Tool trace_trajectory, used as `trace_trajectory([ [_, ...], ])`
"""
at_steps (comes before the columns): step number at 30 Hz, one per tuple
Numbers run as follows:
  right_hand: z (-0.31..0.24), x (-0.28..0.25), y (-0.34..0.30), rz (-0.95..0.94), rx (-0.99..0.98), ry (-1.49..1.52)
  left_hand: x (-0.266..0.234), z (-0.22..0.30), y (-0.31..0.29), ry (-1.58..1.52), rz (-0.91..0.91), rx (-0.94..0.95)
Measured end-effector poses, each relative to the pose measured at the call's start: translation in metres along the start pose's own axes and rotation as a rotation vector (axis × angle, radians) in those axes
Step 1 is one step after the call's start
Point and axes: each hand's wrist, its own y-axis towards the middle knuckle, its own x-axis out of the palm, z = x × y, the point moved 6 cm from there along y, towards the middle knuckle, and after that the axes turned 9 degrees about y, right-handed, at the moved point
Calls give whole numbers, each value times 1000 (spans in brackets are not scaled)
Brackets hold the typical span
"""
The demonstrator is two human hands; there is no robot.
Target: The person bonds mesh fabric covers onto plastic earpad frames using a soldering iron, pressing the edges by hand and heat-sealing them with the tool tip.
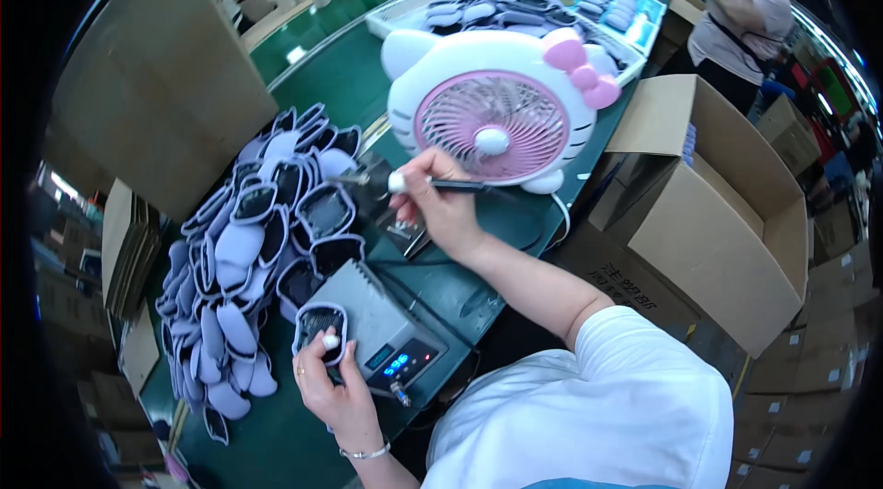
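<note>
My left hand [336, 383] pinches a lavender-rimmed shell with a dark inside [321, 322], beside a grey soldering station [372, 310] with a lit blue display. A white finger cot covers one fingertip. My right hand [443, 208] is closed round the dark handle of a soldering iron [464, 186], in front of the fan. Its tip end is blurred, near a dark holder [372, 181] on the bench. Left of the station lies a large heap of similar lavender shells [235, 250], some with dark insides facing up.
A white and pink cat-shaped fan [492, 130] stands at the bench's far side. Behind it are a white tray of shells [377, 24] and a blue crate [658, 15]. An open carton [708, 213] stands at right, a cardboard panel [161, 75] at left. Another person [740, 24] stands far right.
</note>
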Motion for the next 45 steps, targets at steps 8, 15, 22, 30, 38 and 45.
trace_trajectory([
  [8, -47, 12, -16, -131, -11, 154, -15, -10, 6, -115, -38, 125],
  [15, -54, 43, -62, -480, 84, -156, -19, -18, 3, -124, -75, 163],
  [22, -54, 53, -62, -483, 48, -280, -20, -13, 10, -29, -113, 335],
  [30, -43, 63, -57, -563, 77, -344, -19, -8, 14, 10, -111, 398],
  [38, -53, 85, -52, -761, 9, -523, -19, -4, 17, 37, -123, 423],
  [45, -63, 58, -47, -508, -237, -297, -18, -5, 21, 30, -142, 416],
])
